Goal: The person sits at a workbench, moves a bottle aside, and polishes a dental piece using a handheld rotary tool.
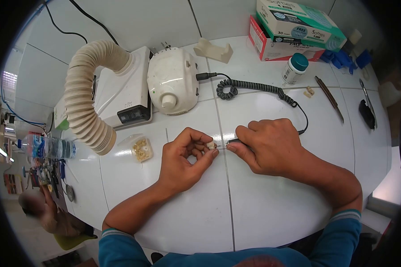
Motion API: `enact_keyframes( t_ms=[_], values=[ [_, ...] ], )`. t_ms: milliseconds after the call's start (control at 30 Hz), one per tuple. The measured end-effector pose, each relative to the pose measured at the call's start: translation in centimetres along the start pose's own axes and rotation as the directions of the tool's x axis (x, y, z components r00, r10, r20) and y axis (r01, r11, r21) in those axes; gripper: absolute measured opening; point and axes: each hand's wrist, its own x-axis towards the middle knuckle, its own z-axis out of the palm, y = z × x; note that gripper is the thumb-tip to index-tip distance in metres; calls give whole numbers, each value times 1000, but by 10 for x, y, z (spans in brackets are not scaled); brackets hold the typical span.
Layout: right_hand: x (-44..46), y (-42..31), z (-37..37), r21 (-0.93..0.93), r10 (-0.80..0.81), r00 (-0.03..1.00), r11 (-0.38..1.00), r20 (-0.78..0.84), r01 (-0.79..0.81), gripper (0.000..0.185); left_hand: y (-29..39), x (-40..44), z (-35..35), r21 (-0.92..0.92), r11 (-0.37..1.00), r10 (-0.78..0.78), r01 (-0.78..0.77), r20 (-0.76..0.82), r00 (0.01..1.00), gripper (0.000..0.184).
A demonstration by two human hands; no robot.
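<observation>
Between the thumb and fingers of my left hand (187,158) is a small cream-coloured piece (211,145) that looks like a dental part; its exact kind is too small to tell. My right hand (272,144) is wrapped round a rotary handpiece (233,142), most of it hidden in the palm. The handpiece's thin metal bit (221,146) points left and meets or nearly meets the cream piece. From behind my right hand a black coiled cord (254,84) runs to the white micromotor control box (173,80).
A ribbed suction hose (78,98) curves down on the left, near a small container (142,149) of cream pieces. Mask boxes (294,31), a teal-capped bottle (295,69), a brown-handled knife (329,99) and a cream stand (213,50) lie behind. Another person (53,213) sits far left.
</observation>
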Motion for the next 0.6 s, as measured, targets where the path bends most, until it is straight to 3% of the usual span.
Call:
enact_keyframes(
  t_ms=[600],
  values=[
    [-1,1,2,-15,-16,1000,1000,-10,16,47,-1,1,-1,-1,1000,6,-6,7,1000,27]
  ],
)
